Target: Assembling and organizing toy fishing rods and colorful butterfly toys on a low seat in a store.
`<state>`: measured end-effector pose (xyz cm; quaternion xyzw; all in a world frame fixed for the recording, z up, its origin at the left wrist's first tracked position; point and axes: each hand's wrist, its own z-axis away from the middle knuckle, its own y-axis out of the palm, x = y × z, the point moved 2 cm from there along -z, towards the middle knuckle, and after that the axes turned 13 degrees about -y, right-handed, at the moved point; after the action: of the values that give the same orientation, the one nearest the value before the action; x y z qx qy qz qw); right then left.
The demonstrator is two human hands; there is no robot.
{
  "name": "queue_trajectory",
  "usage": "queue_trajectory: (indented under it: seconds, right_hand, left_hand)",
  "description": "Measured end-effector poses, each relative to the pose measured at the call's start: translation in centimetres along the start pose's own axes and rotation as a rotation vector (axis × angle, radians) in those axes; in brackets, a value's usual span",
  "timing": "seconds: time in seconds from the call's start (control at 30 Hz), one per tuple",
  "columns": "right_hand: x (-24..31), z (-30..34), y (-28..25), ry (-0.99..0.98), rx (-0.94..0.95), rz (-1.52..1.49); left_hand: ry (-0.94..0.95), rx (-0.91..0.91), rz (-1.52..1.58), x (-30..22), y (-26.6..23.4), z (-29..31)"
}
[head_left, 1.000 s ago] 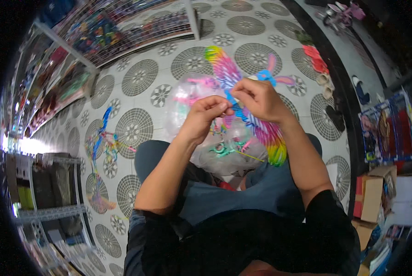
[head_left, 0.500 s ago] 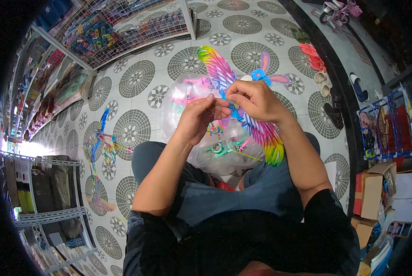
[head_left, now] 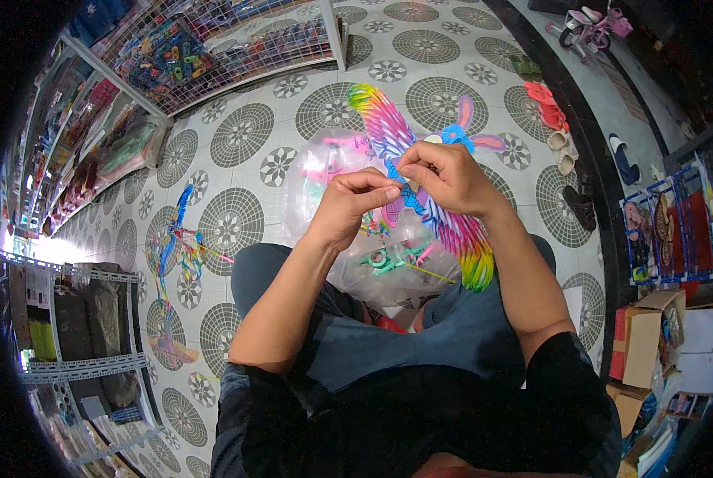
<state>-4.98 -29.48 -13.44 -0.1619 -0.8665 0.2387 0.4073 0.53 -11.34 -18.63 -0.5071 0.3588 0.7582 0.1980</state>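
Note:
A winged rabbit figure (head_left: pixel 461 235) lies spread in front of me, with rainbow feathered wings, a blue head and pink-lined ears. Over its blue body, my right hand (head_left: pixel 452 177) is closed in a pinch. My left hand (head_left: pixel 348 205) meets it from the left, thumb and fingertips pressed together. Whatever lies between the fingertips is too small to make out. Beneath the figure is a clear plastic bag (head_left: pixel 312 159) with pink and green pieces, among them a green reel-like part (head_left: pixel 380 260). A thin yellow stick (head_left: pixel 432 273) sticks out toward my knee.
Another colourful figure with streamers (head_left: pixel 177 247) lies on the tiled floor at the left. Wire shelving (head_left: pixel 245 60) stands at the far left, a metal rack (head_left: pixel 85 370) nearer. Coral shoes (head_left: pixel 547 105) line the right edge, with cardboard boxes (head_left: pixel 647 342) closer to me.
My left hand's fingers have gone from loosely spread to pinched, and they have come up to the right fingertips. The right hand stays over the figure's body.

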Motion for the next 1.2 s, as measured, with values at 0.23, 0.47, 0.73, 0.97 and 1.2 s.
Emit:
queue_trajectory:
  seconds: [0.23,0.47,0.73,0.97,1.2]
  right_hand:
    - [0.0,-0.2,0.0,-0.115,-0.023,0.022]
    - [0.0,-0.2,-0.2,-0.119,0.036,0.008]
    - [-0.1,-0.2,-0.2,-0.121,0.024,0.012]
    - [0.0,-0.2,0.0,-0.098,-0.025,0.000]
    - [0.5,-0.1,1.2,0.038,-0.001,-0.013]
  left_hand:
    - [-0.049,0.038,0.091,-0.4,0.2,0.2]
    - [-0.067,0.060,0.126,0.1,-0.3,-0.2]
    - [-0.050,0.068,0.094,-0.1,0.0,0.1]
    - [-0.015,0.067,0.046,-0.7,0.5,0.5]
    - [0.154,0.044,0.123,-0.3,0.2,0.0]
